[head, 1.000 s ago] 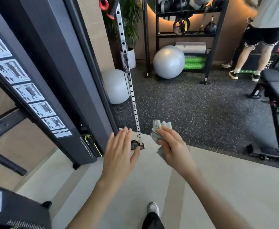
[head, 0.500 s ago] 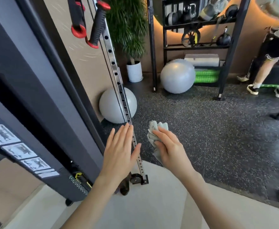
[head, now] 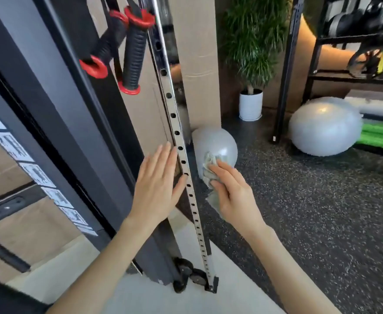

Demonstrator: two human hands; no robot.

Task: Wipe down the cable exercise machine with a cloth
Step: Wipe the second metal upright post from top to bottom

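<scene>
Wiping has not begun: just right of the drilled rail (head: 181,159), the right hand (head: 233,196) pinches the cloth (head: 208,164) closed, the left hand (head: 156,189) lies flat and empty, and next the cloth must press onto the rail.

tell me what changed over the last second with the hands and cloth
The view tilted up and closed in on the holed rail; both hands rose along it, left hand open beside it, thumb at its edge. Nothing grabbed or released: the right hand still holds the crumpled cloth, off the rail.

Crumpled grey cloth (head: 209,165) beside chrome holed rail (head: 178,141), dark machine frame (head: 56,114)
</scene>
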